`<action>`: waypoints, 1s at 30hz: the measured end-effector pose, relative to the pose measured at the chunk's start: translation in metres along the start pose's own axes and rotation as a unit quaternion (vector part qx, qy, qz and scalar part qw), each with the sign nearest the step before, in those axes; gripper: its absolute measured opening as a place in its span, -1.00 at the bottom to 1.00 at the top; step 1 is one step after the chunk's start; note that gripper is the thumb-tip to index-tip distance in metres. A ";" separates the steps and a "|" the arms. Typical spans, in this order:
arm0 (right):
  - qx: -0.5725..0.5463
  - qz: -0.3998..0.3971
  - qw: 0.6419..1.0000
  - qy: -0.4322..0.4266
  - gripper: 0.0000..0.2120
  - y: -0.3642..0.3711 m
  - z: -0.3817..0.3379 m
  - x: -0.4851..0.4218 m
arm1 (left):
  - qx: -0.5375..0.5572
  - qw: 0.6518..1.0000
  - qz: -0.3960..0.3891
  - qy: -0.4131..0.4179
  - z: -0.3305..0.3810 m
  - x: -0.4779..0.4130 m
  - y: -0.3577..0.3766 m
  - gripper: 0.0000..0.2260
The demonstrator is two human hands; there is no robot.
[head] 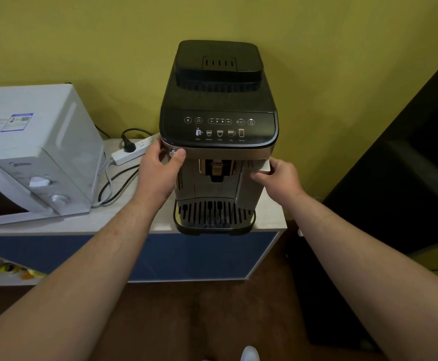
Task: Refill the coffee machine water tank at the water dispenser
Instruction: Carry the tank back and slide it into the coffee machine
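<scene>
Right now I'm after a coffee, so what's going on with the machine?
A person is at the coffee machine on the counter, beside a microwave. Their left hand grips the machine's front left corner, while the right hand holds the pale front of the water tank on its right side. The tank sits in the machine, not yet pulled out.

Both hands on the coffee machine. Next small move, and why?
Probably pull the pale water tank handle straight forward with the right hand. Its fingers already curl round that handle, and the left hand grips the black-and-silver coffee machine at its left front corner, which should steady it.
</scene>
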State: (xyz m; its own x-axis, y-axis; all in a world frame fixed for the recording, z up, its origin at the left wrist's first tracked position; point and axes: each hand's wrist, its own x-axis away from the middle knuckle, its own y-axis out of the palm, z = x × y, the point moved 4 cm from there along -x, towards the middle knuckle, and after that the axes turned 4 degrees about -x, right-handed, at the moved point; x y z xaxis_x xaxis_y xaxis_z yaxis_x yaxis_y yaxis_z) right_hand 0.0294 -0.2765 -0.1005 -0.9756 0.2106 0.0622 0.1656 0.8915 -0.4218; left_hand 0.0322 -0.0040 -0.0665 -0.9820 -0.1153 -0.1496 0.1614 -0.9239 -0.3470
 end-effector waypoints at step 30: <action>0.013 0.032 0.999 -0.005 -0.74 0.002 -0.008 -0.030 | -0.032 0.999 -0.040 -0.015 -0.012 -0.018 0.001 -0.57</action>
State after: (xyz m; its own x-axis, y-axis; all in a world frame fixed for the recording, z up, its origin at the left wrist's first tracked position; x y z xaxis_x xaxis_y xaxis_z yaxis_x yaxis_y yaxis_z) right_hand 0.0600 -0.2780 -0.0960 -0.9643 0.2634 0.0257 0.2243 0.8650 -0.4488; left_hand 0.0507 0.0017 -0.0753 -0.9944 -0.0536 -0.0913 0.0870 -0.9052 -0.4160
